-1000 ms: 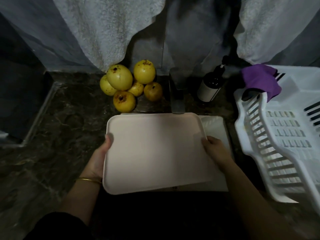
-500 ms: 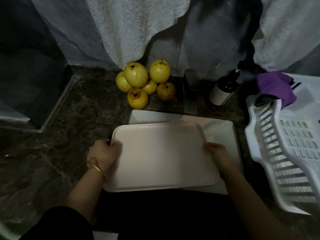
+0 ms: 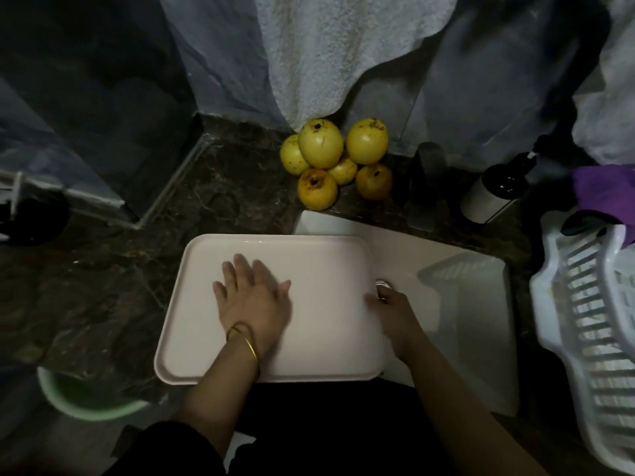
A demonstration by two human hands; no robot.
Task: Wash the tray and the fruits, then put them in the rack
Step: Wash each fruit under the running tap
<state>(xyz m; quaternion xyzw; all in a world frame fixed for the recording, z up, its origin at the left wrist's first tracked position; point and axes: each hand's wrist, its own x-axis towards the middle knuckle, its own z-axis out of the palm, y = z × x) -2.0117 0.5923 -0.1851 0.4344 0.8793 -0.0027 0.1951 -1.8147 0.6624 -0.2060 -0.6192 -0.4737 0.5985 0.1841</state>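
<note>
The rack point(image 3: 546, 304) and purple cloth point(image 3: 604, 190) run off the right edge; the tray point(image 3: 326, 269) covers part of the sink point(image 3: 474, 338).

dark brown marbled stone countertop point(image 3: 103, 286) here, white fluffy towel point(image 3: 326, 56) hanging at the back. dark pump bottle with a white label point(image 3: 488, 197) stands near a crumpled purple cloth point(image 3: 604, 190). pale green round plastic bowl point(image 3: 86, 403) bottom left, partly cut off.
</note>
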